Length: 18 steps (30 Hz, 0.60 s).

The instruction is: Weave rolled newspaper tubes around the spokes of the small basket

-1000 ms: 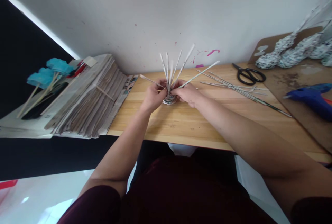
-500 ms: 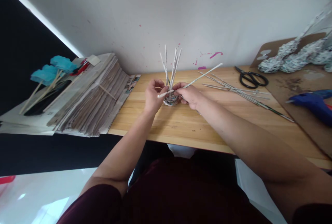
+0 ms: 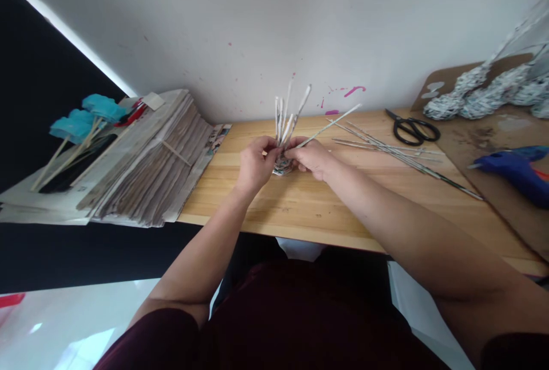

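Between my hands a small woven paper basket [image 3: 282, 167] rests on the wooden table, with several rolled-paper sticks [image 3: 295, 112] rising from it. My left hand [image 3: 257, 159] is closed at its left side, thumb and fingers pinching the woven paper near the base of the sticks. My right hand [image 3: 312, 157] grips the right side, its fingertips partly hidden behind the weave. One long paper stick [image 3: 332, 124] slants up to the right from my right hand.
Loose paper sticks [image 3: 394, 152] lie to the right, with black scissors [image 3: 414, 130] behind them. A blue glue gun [image 3: 510, 170] and woven paper pieces [image 3: 480, 95] are on a brown board [image 3: 467, 135] at far right. A newspaper stack [image 3: 150, 164] stands left.
The upright sticks have shifted and one now leans toward me. The short stick end that crossed in front of the basket has gone from there. Both hands stay at the basket.
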Motion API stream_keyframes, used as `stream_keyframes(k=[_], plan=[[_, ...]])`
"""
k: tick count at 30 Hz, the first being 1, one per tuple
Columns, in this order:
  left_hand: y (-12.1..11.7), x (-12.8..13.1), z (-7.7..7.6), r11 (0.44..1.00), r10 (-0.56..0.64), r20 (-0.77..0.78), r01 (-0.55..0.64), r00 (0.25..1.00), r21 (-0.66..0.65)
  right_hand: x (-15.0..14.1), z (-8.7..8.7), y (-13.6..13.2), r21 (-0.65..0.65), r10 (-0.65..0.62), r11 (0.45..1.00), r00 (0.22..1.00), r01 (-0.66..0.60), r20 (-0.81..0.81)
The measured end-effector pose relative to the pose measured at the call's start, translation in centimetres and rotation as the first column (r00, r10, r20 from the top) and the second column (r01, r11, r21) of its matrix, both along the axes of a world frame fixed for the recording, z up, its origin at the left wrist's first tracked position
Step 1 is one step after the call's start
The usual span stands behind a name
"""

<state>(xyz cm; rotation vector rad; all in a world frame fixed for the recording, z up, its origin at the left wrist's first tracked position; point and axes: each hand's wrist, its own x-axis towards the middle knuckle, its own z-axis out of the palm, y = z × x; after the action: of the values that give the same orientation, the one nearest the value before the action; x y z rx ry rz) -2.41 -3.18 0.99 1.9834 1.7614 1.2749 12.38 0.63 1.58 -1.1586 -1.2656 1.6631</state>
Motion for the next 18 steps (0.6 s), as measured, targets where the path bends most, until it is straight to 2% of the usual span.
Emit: stream_keyframes(k=[3, 7, 9, 12, 18], plan=[[-0.3, -0.2, -0.2, 1.000, -0.017, -0.011, 0.017, 1.000, 0.007, 0.1, -0.5, 0.2, 0.098, -0.007, 0.995, 0.999, 0.003, 0.044], [-0.5, -0.4, 0.7, 0.999, -0.039, -0.087, 0.036, 0.995, -0.039, 0.1, -1.4, 0.5, 0.240, -0.025, 0.971, 0.988, -0.013, 0.153], [-0.3, -0.5, 1.3, 0.992, -0.090, -0.114, 0.079, 0.989, -0.100, 0.2, -1.5, 0.6, 0.251, -0.019, 0.967, 0.978, -0.034, 0.206], [-0.1, -0.7, 1.7, 0.976, -0.143, -0.068, 0.129, 0.987, -0.176, 0.4, -1.0, 0.5, 0.216, 0.003, 0.975, 0.972, -0.055, 0.234], [0.0, -0.3, 1.5, 0.986, -0.046, -0.088, 0.031, 0.995, -0.161, 1.2, 0.4, 0.2, 0.202, 0.041, 0.974, 0.960, -0.101, 0.278]])
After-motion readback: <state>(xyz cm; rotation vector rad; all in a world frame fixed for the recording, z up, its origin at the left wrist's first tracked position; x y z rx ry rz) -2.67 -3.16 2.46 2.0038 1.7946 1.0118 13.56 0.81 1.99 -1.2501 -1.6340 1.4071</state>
